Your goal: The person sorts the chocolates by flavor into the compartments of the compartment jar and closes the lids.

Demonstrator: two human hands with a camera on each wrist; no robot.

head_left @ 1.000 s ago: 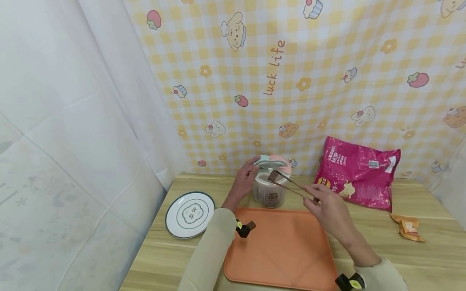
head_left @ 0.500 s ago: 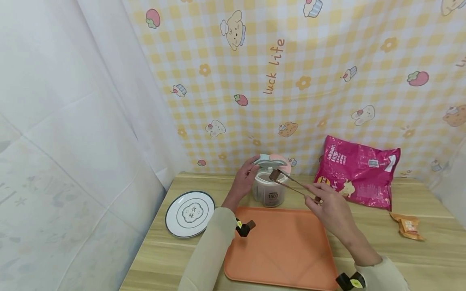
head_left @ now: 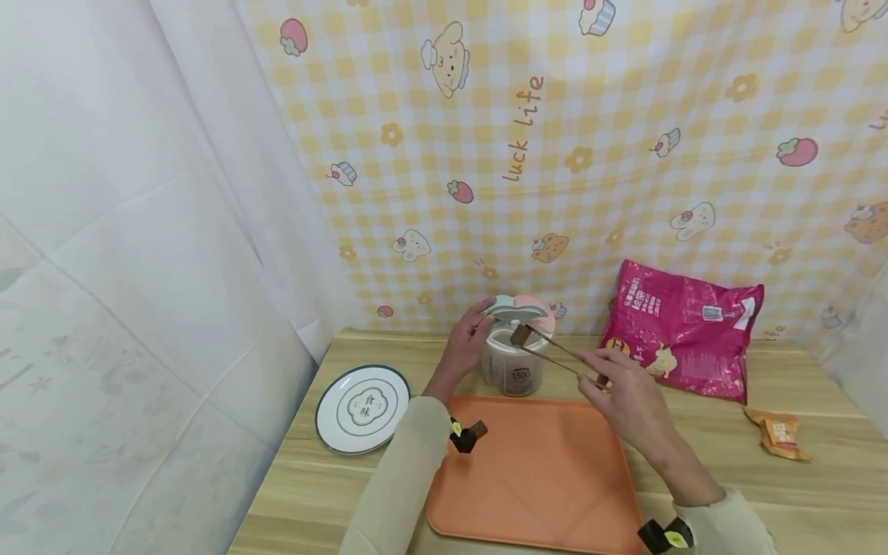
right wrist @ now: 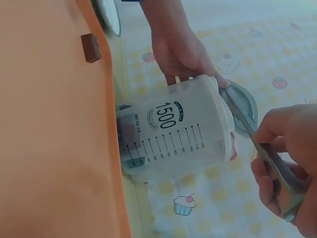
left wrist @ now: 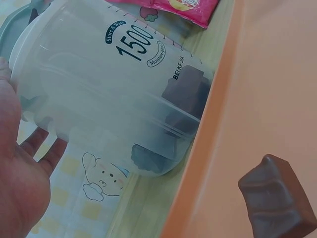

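Note:
A translucent storage canister [head_left: 515, 376] marked 1500 stands behind the orange tray, its lid flap [head_left: 513, 313] raised. My left hand [head_left: 466, 343] holds the canister at its left side, thumb by the lid and fingertips behind the wall. My right hand [head_left: 634, 397] grips metal tongs [right wrist: 270, 158]. Between the tong tips sits a brown chocolate piece [head_left: 520, 335], right over the canister's mouth. Several dark pieces [left wrist: 185, 94] show through the canister's lower wall. Another chocolate piece [left wrist: 277, 198] lies on the tray near my left wrist.
The orange tray [head_left: 541, 478] lies in front of the canister. To its left is a white plate [head_left: 340, 424] with a dark rim. A magenta bag [head_left: 694, 324] leans against the patterned cloth at the right, with a small orange packet [head_left: 778, 433] nearer the front.
The tongs and the chocolate piece in them shift only slightly above the canister's mouth. My left hand and the raised lid flap stay put.

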